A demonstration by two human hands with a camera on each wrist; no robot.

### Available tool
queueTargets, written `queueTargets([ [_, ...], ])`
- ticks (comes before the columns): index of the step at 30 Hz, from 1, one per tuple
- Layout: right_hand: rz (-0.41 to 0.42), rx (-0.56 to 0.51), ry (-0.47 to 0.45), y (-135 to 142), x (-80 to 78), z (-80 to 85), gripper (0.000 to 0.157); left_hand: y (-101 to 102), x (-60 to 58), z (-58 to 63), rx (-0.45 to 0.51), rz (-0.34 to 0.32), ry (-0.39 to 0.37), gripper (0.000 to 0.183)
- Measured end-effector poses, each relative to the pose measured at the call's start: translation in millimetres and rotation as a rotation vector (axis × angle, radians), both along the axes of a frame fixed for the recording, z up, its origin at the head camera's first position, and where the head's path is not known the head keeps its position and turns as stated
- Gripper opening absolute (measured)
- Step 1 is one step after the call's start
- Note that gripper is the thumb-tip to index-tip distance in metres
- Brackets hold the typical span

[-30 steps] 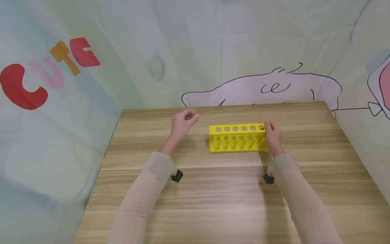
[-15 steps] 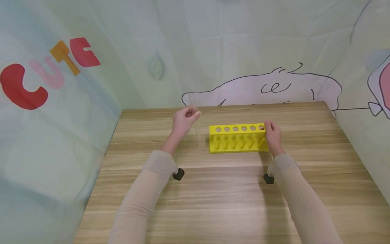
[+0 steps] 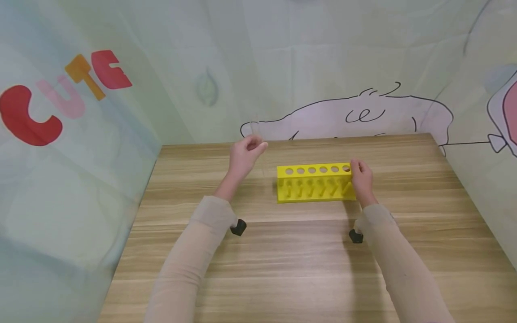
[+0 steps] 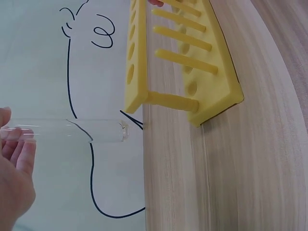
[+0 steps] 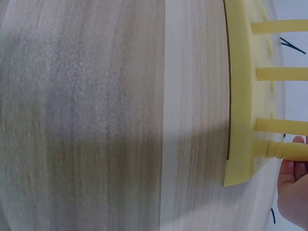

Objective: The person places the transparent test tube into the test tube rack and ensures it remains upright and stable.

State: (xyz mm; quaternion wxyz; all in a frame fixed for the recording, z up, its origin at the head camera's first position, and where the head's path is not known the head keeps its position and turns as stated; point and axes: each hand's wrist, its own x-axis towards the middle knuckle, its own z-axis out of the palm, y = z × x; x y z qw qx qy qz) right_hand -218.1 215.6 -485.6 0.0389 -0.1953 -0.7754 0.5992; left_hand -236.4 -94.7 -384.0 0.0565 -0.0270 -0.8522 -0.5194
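My left hand [image 3: 244, 154] pinches a clear glass test tube [image 4: 77, 130] between thumb and fingers, raised above the table to the left of the rack. The tube stands roughly upright in the head view, faint against the backdrop. A yellow test tube rack [image 3: 317, 184] sits on the table, with a row of round holes along its top and pegs on its base. At the rack's right end, my right hand [image 3: 362, 179] grips the end post and top edge; in the right wrist view the fingers [image 5: 293, 178] curl at the post. No tube shows in the rack.
The wood-grain table [image 3: 282, 269] carries the rack near its back half. A pale printed cloth [image 3: 194, 67] with cartoon drawings rises behind and beside the table. Black wrist mounts [image 3: 238, 227] hang under both sleeves.
My left hand has risen slightly and shifted a little to the right, carrying the test tube. The right hand and the rack have stayed in place.
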Motion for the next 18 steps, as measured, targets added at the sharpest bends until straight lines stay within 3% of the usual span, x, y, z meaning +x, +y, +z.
queueTargets([
  [8,0.004,0.008,0.029,0.4,0.6,-0.3,0.030,4.5,-0.8,7.0,0.006,-0.012,-0.017,0.033],
  [18,0.025,0.014,0.003,1.4,0.2,-2.0,0.042,12.9,-2.0,8.4,0.043,-0.022,-0.004,0.026],
])
